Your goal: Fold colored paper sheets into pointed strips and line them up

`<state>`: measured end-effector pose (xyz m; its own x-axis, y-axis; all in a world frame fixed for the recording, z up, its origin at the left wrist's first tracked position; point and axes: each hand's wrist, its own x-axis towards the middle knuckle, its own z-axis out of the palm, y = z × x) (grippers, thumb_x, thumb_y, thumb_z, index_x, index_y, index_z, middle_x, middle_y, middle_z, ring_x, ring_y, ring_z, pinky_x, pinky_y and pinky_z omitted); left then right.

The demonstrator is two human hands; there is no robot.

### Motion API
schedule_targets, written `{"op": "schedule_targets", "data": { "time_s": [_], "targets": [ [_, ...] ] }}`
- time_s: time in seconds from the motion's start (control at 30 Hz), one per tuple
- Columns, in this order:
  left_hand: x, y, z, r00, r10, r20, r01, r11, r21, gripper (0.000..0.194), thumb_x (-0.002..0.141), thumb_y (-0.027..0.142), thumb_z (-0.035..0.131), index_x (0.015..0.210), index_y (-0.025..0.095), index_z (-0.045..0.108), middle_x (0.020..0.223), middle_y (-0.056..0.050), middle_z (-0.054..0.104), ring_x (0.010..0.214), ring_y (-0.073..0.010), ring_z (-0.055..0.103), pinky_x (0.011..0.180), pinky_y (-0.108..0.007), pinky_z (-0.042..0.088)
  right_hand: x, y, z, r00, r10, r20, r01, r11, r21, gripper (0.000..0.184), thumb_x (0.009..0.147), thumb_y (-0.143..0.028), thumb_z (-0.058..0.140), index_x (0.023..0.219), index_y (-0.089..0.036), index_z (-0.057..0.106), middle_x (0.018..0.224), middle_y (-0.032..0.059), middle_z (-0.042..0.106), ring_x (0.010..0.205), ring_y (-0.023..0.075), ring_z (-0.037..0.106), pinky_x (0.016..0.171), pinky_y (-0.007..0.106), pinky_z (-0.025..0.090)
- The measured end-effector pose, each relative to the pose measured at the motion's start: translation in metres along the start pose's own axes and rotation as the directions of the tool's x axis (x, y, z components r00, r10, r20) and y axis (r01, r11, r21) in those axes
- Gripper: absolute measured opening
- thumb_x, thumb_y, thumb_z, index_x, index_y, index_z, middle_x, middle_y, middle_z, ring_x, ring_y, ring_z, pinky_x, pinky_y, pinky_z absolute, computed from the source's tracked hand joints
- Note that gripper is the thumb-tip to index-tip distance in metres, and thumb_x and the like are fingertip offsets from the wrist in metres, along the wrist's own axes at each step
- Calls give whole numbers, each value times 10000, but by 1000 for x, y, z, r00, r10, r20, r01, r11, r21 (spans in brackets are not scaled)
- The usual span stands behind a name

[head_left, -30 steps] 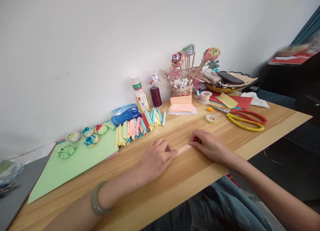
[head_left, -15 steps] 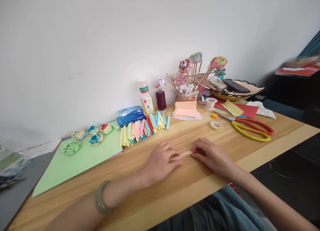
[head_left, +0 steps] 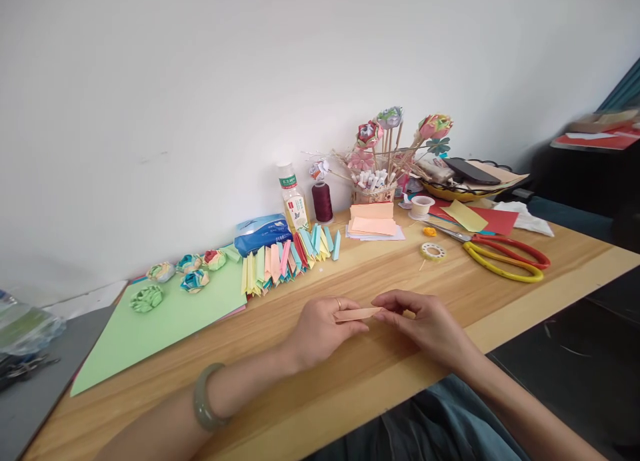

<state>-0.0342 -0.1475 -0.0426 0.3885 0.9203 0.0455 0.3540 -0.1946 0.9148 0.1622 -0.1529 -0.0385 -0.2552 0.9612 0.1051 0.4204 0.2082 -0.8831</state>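
A narrow strip of folded peach paper [head_left: 357, 314] spans the gap between my two hands, over the front middle of the wooden table. My left hand [head_left: 324, 324] holds its left end, thumb below and fingers behind. At the right end, the thumb and index finger of my right hand [head_left: 423, 322] pinch the paper's tip. Behind my hands stand several folded paper pieces [head_left: 285, 261] in many colours, packed in a row. A stack of peach paper slips [head_left: 373, 225] lies farther back.
Scissors [head_left: 505, 254] with red and yellow handles and a tape roll [head_left: 433, 250] lie to the right. Paper flowers [head_left: 194, 280] rest on green sheets [head_left: 165, 334] at left. Against the wall are a bottle [head_left: 295, 204], a thread spool [head_left: 323, 202] and a flower basket [head_left: 374, 193].
Both hands have raised the folded peach paper slightly and tilted it. My left fingers have moved from on top of the strip to behind it; my right hand has shifted slightly left.
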Motion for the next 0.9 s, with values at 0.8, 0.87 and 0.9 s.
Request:
{"op": "schedule_targets", "data": {
  "time_s": [0.8,0.87,0.9],
  "targets": [
    [1,-5,-1,999,52,16,-51,996,-67,135,753,298,690,788,180,747,785,-37,707,733,-170,644,678,-246,492,-10,-3,-3,989,-102,107,129,950,-285,225,842,-368,518,759,-227,672,701,16,695,614,165,619,560,261,440],
    [1,-4,-2,997,53,65,-49,997,-65,138,780,291,666,824,187,745,818,-32,720,756,-169,652,699,-243,492,-11,-3,-5,987,-117,108,145,944,-298,237,851,-359,506,738,-221,662,677,13,680,599,160,611,555,258,430],
    [1,-3,-2,994,57,95,-50,996,-72,152,797,294,649,857,189,742,839,-31,724,770,-169,655,713,-242,493,-13,-3,-7,986,-126,112,155,941,-300,242,857,-352,497,735,-219,658,674,12,675,601,159,609,556,257,427]
  ]
}}
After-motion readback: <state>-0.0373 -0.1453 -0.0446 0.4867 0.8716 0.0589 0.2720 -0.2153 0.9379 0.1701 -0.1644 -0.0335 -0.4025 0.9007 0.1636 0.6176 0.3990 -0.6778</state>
